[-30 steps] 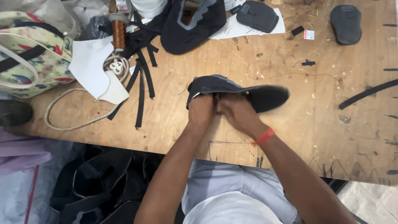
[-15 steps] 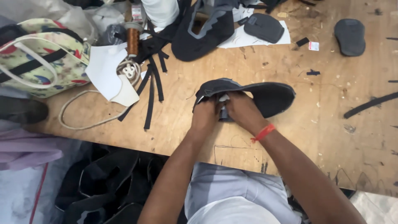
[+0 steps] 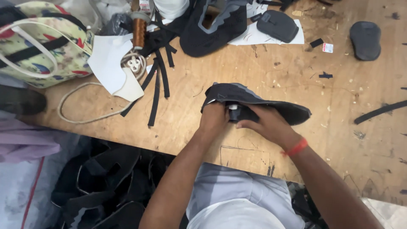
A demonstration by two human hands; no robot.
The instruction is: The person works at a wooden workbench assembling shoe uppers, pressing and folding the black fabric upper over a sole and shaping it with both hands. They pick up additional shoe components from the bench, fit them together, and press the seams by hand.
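Note:
A black shoe upper (image 3: 254,101) with a grey lining lies near the front edge of the wooden table (image 3: 339,140). My left hand (image 3: 214,118) grips its left end, fingers curled under the fabric. My right hand (image 3: 269,123), with a red band at the wrist, holds the upper from the front. Between the two hands a small dark cylinder with a white cap (image 3: 234,111) is pressed against the upper; which hand holds it I cannot tell.
A floral bag (image 3: 40,46) sits at the far left. Black straps (image 3: 157,85), a white cord (image 3: 80,106), white paper (image 3: 110,63) and a thread spool (image 3: 138,29) lie beside it. Another black upper (image 3: 212,29) and dark pads (image 3: 277,25) (image 3: 365,40) lie at the back.
The view has shifted and moved closer. Both hands stay on the black upper, and the right hand has slid slightly along its front edge.

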